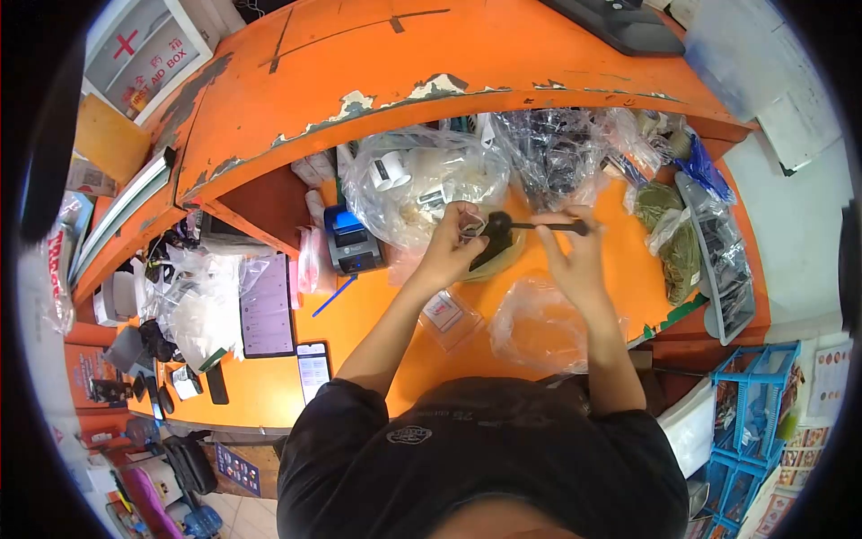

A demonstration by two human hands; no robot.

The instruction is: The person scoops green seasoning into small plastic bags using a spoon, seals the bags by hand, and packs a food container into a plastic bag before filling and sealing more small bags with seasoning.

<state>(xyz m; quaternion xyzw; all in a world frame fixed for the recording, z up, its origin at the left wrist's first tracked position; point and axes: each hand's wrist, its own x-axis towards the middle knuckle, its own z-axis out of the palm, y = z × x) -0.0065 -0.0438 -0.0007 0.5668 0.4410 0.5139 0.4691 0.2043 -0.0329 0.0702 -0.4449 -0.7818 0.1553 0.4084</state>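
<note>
My left hand (456, 241) is closed around a small clear plastic piece (469, 226) with a round rim, possibly a bag's mouth. My right hand (573, 247) grips the end of a black long-handled tool (539, 226), which looks like a scoop. Its dark rounded head (499, 223) is beside my left fingers, over an open plastic bag (498, 260) with dark contents; whether it touches them I cannot tell. Nearer to me lie a crumpled clear plastic bag (539, 323) and a small flat clear packet with a white label (443, 311).
Behind my hands are a large clear bag of items (422, 180) and a bag of dark pieces (552, 162). A label printer (353, 244), a tablet (267, 310) and a phone (313, 370) are at left. A green bag (672, 238) and grey tray (723, 256) are at right. An orange shelf (359, 81) overhangs.
</note>
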